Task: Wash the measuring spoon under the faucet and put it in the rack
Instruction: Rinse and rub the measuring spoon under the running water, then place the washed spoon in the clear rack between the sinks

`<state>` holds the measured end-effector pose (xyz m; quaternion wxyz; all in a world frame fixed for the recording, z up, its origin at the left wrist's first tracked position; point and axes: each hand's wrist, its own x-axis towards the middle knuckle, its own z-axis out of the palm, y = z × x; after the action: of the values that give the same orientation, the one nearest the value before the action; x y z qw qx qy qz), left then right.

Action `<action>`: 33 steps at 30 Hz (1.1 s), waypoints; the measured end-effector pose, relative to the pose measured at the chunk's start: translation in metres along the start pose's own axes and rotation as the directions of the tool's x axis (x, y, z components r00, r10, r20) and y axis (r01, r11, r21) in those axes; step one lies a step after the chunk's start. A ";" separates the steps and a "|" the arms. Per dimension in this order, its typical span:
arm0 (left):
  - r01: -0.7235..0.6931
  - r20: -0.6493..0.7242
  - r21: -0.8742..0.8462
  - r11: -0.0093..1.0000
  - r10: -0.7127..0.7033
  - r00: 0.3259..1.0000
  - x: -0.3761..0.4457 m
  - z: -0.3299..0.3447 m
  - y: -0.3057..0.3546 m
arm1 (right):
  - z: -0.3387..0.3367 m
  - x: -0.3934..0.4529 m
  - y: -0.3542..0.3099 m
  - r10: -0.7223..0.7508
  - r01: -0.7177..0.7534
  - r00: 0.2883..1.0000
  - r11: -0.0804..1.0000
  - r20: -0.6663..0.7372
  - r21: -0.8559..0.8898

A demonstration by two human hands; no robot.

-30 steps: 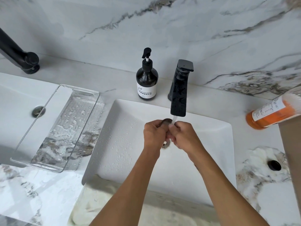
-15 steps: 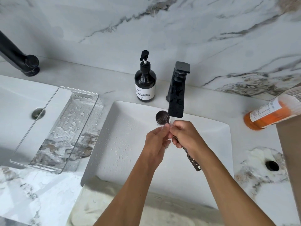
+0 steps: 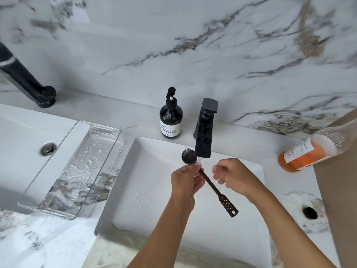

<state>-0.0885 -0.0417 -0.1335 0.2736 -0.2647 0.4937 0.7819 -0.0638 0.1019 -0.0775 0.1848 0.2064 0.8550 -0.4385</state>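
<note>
The dark measuring spoon (image 3: pixel 216 190) has a round bowl near the spout and a long handle with holes pointing to the lower right. My left hand (image 3: pixel 185 180) pinches it just below the bowl, over the white sink (image 3: pixel 249 225). Water runs from the black faucet (image 3: pixel 204 136) onto my left fingers and the spoon's neck. My right hand (image 3: pixel 231 175) hovers to the right of the handle, fingers loosely curled, holding nothing. The clear plastic rack (image 3: pixel 77 167) lies left of the sink, wet with droplets.
A dark soap pump bottle (image 3: pixel 171 118) stands behind the sink, left of the faucet. An orange bottle (image 3: pixel 309 153) lies on its side at the right. A second sink (image 3: pixel 21 138) and black faucet (image 3: pixel 27 80) are at the left. A marble wall rises behind.
Both hands were clasped on the spoon under the stream. Now my right hand has let go and moved right, and the whole handle shows, held only by my left hand.
</note>
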 end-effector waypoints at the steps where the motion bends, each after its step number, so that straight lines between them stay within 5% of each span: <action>1: -0.002 -0.008 0.017 1.000 0.003 1.000 -0.002 -0.001 0.003 | -0.008 -0.002 -0.011 -0.024 0.035 0.995 0.994 -0.101 0.106; 3: -0.020 -0.023 0.068 0.997 0.022 1.000 -0.007 -0.004 0.009 | -0.024 -0.001 -0.039 -0.009 0.120 0.966 0.902 -0.259 0.414; 6: -0.058 -0.040 0.130 0.990 0.064 0.997 -0.017 -0.010 0.017 | -0.038 0.006 -0.082 0.060 0.130 0.963 0.749 -0.262 0.650; 19: -0.213 0.065 0.286 0.934 0.203 0.977 -0.046 -0.070 0.052 | -0.031 0.002 -0.121 0.177 0.028 0.975 0.505 -0.135 0.863; 27: -0.236 0.125 0.270 0.934 0.210 0.970 -0.066 -0.089 0.080 | 0.002 -0.005 -0.109 0.252 0.041 0.944 0.549 -0.213 0.835; 33: -0.269 0.186 0.300 0.915 0.220 0.958 -0.077 -0.087 0.095 | 0.044 -0.064 -0.100 0.143 0.016 0.971 0.763 -0.193 0.646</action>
<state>-0.0870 -0.1686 -0.0536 0.2491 -0.0937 0.6223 0.7362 -0.0557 0.0001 -0.0024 0.0172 0.3355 0.6607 -0.6713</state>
